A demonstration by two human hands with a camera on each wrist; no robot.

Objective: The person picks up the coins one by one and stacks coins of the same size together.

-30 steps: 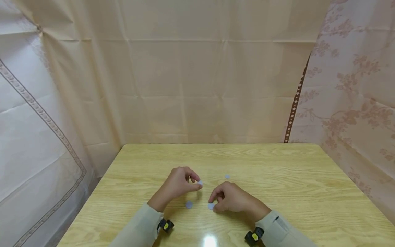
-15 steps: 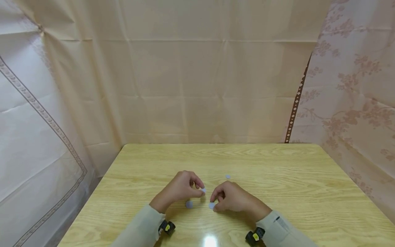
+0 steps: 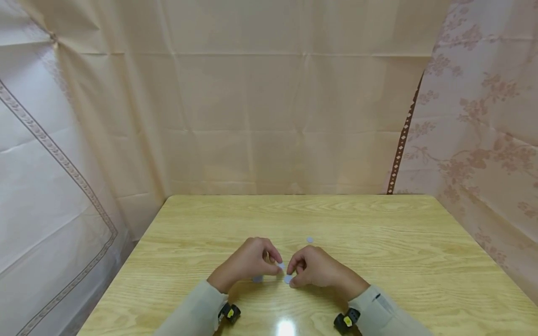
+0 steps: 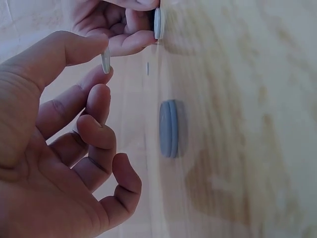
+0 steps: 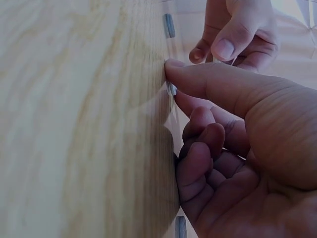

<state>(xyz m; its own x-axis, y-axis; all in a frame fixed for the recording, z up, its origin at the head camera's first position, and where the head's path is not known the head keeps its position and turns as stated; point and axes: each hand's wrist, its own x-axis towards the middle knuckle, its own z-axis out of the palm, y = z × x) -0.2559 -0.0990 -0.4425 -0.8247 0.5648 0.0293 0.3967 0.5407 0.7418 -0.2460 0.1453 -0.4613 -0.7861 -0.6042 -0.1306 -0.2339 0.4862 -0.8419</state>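
Note:
My left hand pinches a small white disc between thumb and index fingertip, its other fingers loosely curled. The disc is raised off the table, close to my right fingers. My right hand grips another pale disc by its edges, low at the tabletop, with thumb and index finger. Under my left hand lie grey discs, which look like two stacked flat; in the head view the hand partly covers them. One more small disc lies beyond my right hand.
The light wood-grain table reaches back to a beige cloth. Patterned cloths hang at left and right. A black wrist device sits on my left cuff, another on my right. Light glares off the table's near middle.
My left hand has moved right and nearer to me with its disc, closing in on my right hand. It now partly covers the discs below. My right hand has hardly moved.

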